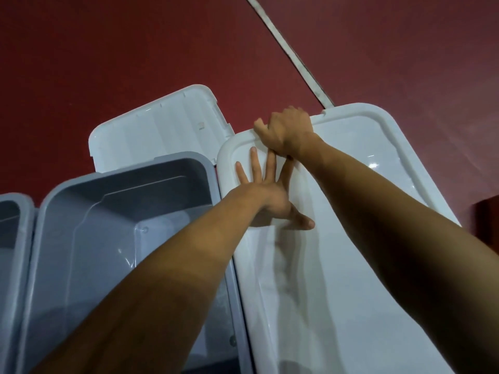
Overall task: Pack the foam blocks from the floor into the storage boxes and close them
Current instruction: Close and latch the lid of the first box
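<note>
A white lid (pixel 359 168) covers the storage box on the right. My left hand (pixel 266 197) lies flat on this lid with its fingers spread. My right hand (pixel 287 129) is curled over the lid's far rim and grips it. To the left stands an open grey storage box (pixel 129 211); I see no foam blocks inside it. A second white lid (pixel 162 125) lies flat on the floor behind the open box. No foam blocks are in view.
The edge of another grey box (pixel 13 238) shows at the far left. The floor (pixel 108 49) is dark red, with a pale strip (pixel 291 55) running diagonally across it. A dark object (pixel 487 220) sits at the right edge.
</note>
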A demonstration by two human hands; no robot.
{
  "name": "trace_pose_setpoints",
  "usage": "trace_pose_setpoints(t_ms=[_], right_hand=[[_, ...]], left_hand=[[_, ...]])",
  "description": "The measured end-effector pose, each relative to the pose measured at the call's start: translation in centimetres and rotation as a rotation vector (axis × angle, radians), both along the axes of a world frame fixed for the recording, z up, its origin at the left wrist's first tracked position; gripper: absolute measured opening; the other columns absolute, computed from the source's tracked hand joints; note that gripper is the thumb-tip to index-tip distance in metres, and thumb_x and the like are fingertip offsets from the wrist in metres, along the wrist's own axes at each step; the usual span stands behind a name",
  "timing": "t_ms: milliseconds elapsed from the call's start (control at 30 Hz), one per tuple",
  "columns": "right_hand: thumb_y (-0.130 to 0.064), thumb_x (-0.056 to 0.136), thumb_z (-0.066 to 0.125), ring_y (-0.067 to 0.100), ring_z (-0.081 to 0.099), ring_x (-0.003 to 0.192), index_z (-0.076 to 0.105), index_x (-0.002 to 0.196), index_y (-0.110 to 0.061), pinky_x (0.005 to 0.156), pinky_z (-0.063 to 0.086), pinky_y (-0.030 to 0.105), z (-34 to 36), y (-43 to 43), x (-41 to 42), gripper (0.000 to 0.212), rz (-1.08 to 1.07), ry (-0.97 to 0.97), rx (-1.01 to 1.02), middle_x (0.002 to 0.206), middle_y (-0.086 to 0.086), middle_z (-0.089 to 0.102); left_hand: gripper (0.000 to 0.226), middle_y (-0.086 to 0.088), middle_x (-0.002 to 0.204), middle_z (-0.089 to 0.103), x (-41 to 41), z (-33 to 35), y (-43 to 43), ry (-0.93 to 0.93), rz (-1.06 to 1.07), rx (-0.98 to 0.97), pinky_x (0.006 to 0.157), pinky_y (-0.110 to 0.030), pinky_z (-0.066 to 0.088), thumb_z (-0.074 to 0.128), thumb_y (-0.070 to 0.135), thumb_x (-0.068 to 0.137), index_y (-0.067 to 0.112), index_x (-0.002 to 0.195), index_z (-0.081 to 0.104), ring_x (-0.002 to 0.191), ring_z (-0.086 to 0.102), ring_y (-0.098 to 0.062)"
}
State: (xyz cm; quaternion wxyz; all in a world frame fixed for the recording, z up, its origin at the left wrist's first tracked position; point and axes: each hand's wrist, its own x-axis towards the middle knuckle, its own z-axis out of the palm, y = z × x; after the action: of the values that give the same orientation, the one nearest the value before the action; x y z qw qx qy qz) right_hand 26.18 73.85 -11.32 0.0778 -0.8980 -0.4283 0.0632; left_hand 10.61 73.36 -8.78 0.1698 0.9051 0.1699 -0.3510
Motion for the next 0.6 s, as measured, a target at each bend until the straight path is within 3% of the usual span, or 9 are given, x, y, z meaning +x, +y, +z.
trace_pose_setpoints(t_ms=[100, 267, 400, 500, 600], right_hand=[[-0.048, 0.094, 0.037, 0.019, 0.052, 0.073, 0.051, 0.090, -0.013, 0.077, 0.047, 0.036, 0.0, -0.1, -0.4, 0.038, -0.057, -0.035, 0.179, 0.076, 0.005, 0.056], [-0.039, 0.101, 0.038, 0.008, 0.040, 0.050, 0.038, 0.096, -0.019, 0.069, 0.038, 0.029, 0.7, -1.0, -1.3, 0.021, -0.037, -0.089, 0.183, 0.059, -0.007, 0.043], [-0.040, 0.103, 0.032, 0.011, 0.041, 0.051, 0.042, 0.095, -0.017, 0.063, 0.041, 0.031, 1.1, -1.0, -1.2, 0.026, -0.016, -0.157, 0.099, 0.059, -0.004, 0.041], [-0.042, 0.103, 0.030, 0.015, 0.048, 0.056, 0.056, 0.076, -0.014, 0.073, 0.049, 0.034, 0.7, -1.1, -1.5, 0.047, -0.011, -0.163, 0.098, 0.059, 0.000, 0.048], [-0.042, 0.103, 0.031, 0.014, 0.047, 0.056, 0.059, 0.069, -0.013, 0.073, 0.049, 0.032, 0.9, -1.4, -1.6, 0.053, -0.010, -0.152, 0.096, 0.059, 0.002, 0.049]], left_hand=[[0.146, -0.008, 0.143, -0.057, 0.3, -0.2, 0.1, 0.023, -0.021, 0.030, 0.097, -0.068, -0.033, 0.063, 0.090, 0.059, 0.033, 0.143, -0.042, 0.120, -0.058, -0.038], [0.148, -0.008, 0.146, -0.055, 0.5, -0.6, 0.1, 0.031, -0.013, 0.055, 0.096, -0.069, -0.033, 0.061, 0.093, 0.054, 0.034, 0.144, -0.040, 0.120, -0.057, -0.039], [0.147, -0.008, 0.146, -0.054, 0.3, -0.4, 0.1, 0.029, -0.024, 0.061, 0.098, -0.068, -0.031, 0.061, 0.092, 0.056, 0.033, 0.144, -0.040, 0.123, -0.055, -0.040], [0.147, -0.008, 0.146, -0.054, 0.4, -0.1, 0.2, 0.035, -0.023, 0.057, 0.100, -0.069, -0.030, 0.061, 0.093, 0.056, 0.033, 0.145, -0.039, 0.123, -0.055, -0.040], [0.148, -0.008, 0.145, -0.055, 0.4, -0.2, 0.1, 0.045, -0.021, 0.053, 0.101, -0.070, -0.029, 0.062, 0.093, 0.055, 0.033, 0.145, -0.040, 0.123, -0.056, -0.041]])
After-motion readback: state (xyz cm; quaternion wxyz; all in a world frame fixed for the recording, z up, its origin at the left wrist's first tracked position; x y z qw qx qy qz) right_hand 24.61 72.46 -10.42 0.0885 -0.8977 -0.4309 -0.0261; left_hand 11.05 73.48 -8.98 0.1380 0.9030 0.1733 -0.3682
